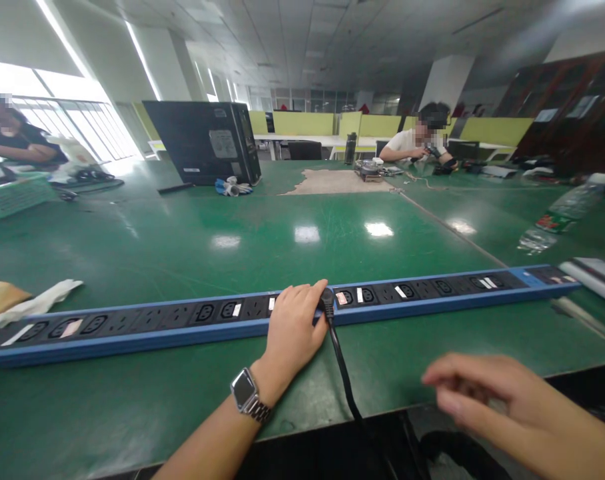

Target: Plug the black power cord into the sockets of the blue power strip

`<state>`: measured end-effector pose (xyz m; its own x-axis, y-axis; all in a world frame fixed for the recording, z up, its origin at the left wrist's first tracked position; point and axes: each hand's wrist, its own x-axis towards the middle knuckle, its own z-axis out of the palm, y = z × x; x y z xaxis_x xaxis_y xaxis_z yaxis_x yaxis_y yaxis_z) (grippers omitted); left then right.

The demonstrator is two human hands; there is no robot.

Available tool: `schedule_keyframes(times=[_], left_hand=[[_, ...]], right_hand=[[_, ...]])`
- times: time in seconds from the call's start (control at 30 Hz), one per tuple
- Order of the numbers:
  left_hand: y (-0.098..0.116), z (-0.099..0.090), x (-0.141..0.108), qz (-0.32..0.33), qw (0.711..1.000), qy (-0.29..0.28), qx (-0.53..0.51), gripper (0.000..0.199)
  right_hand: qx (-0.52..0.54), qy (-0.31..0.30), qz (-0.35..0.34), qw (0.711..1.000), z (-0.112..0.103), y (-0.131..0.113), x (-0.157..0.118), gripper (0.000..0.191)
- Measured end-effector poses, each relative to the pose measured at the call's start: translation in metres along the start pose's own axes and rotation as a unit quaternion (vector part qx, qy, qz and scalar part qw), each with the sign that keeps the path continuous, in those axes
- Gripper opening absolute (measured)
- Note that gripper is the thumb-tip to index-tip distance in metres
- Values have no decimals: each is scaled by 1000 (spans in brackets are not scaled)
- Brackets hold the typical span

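A long blue power strip (182,333) with black sockets lies across the green table (262,247). Over its middle is my left hand (295,327), a watch on the wrist, with fingers closed against a black plug (327,300) that sits at the sockets. From the plug a black cable (345,380) runs down past the table's front edge. My right hand (482,393) is in the air at the lower right, in front of the strip, touching nothing visible; its fingers are curled and slightly blurred, and the gap between thumb and fingers shows nothing held.
A black computer case (202,143) and gloves (232,187) stand at the back left. A plastic bottle (557,217) lies at right, near a white object (597,280). Two people sit across the table. A green basket (17,197) and white cloth (40,300) are at left.
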<state>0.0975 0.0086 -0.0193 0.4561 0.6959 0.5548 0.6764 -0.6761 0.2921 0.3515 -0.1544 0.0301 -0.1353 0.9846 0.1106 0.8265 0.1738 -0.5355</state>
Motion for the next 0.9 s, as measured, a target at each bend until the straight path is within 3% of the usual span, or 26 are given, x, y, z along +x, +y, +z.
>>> schedule_keyframes(times=[0.07, 0.17, 0.3, 0.4, 0.5, 0.57, 0.67, 0.77, 0.9], left_hand=[[0, 1, 0, -10, 1000, 5, 3, 39], [0, 1, -1, -9, 1000, 11, 24, 43], [-1, 1, -4, -31, 995, 14, 97, 46], [-2, 0, -5, -44, 992, 10, 121, 43], [-3, 0, -4, -44, 993, 4, 111, 45], [-3, 0, -3, -50, 993, 2, 104, 44], [-4, -1, -1, -53, 993, -8, 106, 44], [-3, -2, -1, -48, 992, -20, 111, 56], [-2, -4, -1, -45, 992, -18, 120, 63]], right_hand=[[71, -14, 25, 997, -12, -10, 33, 30], [108, -30, 40, 993, -10, -27, 82, 35], [-18, -13, 35, 999, 15, -55, 133, 45], [-126, -31, 24, 991, 34, -71, 159, 58], [-135, -68, -26, 988, 48, -76, 171, 40], [-121, -60, -36, 990, 50, -79, 172, 31], [-89, 21, -37, 995, 31, -89, 166, 32], [-51, 134, -59, 988, -12, -93, 161, 34], [-55, 52, -23, 997, -56, -54, 159, 30]])
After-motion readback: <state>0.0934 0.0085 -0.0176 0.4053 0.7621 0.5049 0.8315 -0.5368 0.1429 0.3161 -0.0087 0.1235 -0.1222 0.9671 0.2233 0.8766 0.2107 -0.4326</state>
